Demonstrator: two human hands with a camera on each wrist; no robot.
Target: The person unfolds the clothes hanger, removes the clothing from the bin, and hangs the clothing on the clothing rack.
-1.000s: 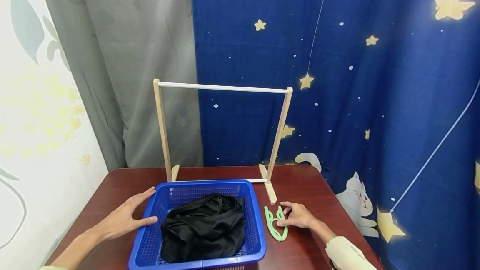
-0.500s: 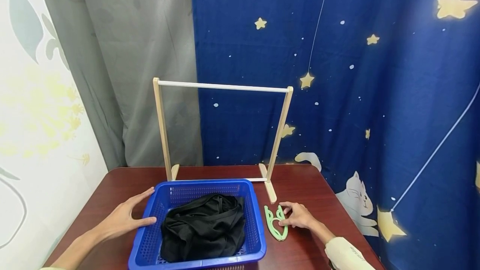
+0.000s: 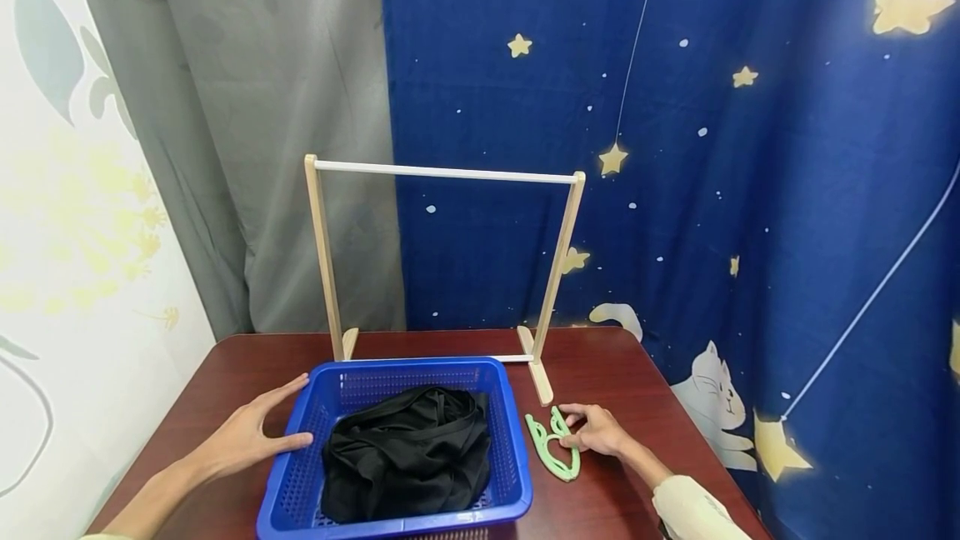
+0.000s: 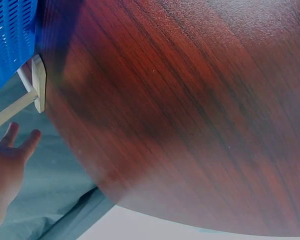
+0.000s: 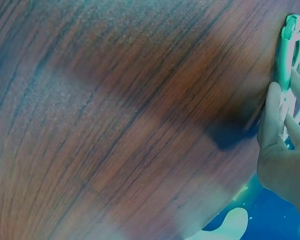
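Note:
A blue plastic basket (image 3: 517,473) stands at the front of the table, with a bunched black cloth (image 3: 408,457) inside. My left hand (image 3: 238,437) is at the basket's left rim with fingers and thumb spread; whether it touches the rim is hard to tell. The same left hand (image 4: 7,160) shows at the edge of the left wrist view. Right of the basket, my right hand (image 3: 597,430) pinches a light green folding hanger (image 3: 558,467) by its right arm, between thumb and fingers. In the right wrist view the hanger (image 5: 285,60) is partly cut off.
A wooden rack (image 3: 321,257) with a white top bar (image 3: 446,172) stands behind the basket. The reddish-brown table (image 3: 607,365) has rounded back corners. A grey curtain (image 3: 315,107) and a blue star-patterned curtain (image 3: 487,257) hang behind it.
The green hanger has turned slightly in my right hand, its upper ends shifting left and up. My left hand, the basket and the cloth stay in place.

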